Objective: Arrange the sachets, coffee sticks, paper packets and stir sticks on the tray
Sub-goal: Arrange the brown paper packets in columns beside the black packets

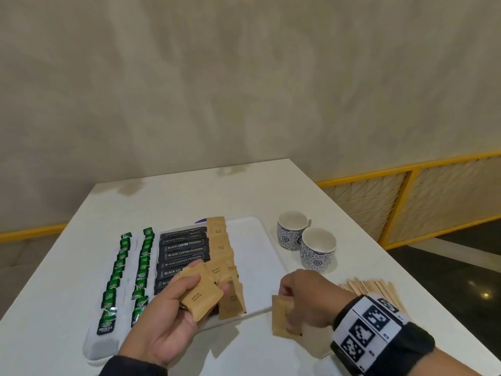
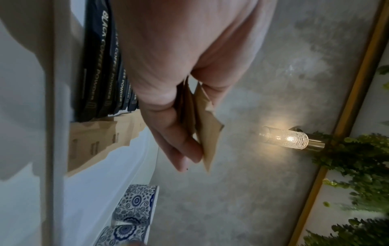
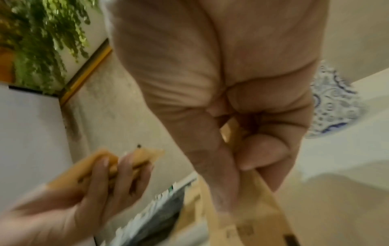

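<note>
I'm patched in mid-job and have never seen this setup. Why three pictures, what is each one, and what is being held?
No machine here: a person works with bare hands. The wide picture comes from a head camera; the other two come from cameras on each wrist, looking along the fingers. On the white table a tray holds black coffee sticks and a row of brown sugar packets, with green tea sachets along its left. Two patterned cups and wooden stir sticks lie to the right. The left hand grips a few brown packets; the right hand pinches another packet just off the tray.
</note>
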A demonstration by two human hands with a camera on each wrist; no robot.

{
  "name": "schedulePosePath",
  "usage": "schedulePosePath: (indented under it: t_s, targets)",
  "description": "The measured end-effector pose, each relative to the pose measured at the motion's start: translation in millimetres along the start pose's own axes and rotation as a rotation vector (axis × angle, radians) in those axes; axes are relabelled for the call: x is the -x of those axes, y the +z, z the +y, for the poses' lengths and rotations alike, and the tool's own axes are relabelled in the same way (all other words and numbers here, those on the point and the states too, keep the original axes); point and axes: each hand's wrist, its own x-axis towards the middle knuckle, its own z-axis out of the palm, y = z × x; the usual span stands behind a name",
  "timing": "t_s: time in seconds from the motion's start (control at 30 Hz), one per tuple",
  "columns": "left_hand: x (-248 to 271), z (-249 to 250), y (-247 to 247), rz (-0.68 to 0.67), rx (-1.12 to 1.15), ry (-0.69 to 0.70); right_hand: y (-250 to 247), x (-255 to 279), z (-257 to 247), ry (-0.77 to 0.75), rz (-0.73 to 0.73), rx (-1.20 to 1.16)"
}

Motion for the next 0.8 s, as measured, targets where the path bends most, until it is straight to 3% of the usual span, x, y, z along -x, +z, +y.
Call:
schedulePosePath:
  t_s: [0.2,0.53,0.8]
  targets:
    - [-16,22,9,0.073,0.011,0.094,-52,-63,-22,-0.048,0.269,-0.385]
    - [-49,63,27,0.128,0.005,0.193,-67,-187,-37,0.153,0.337,-0.292]
    - [-62,66,24,0.144,0.005,0.265,-73,-219,-44,0.070,0.239,-0.046]
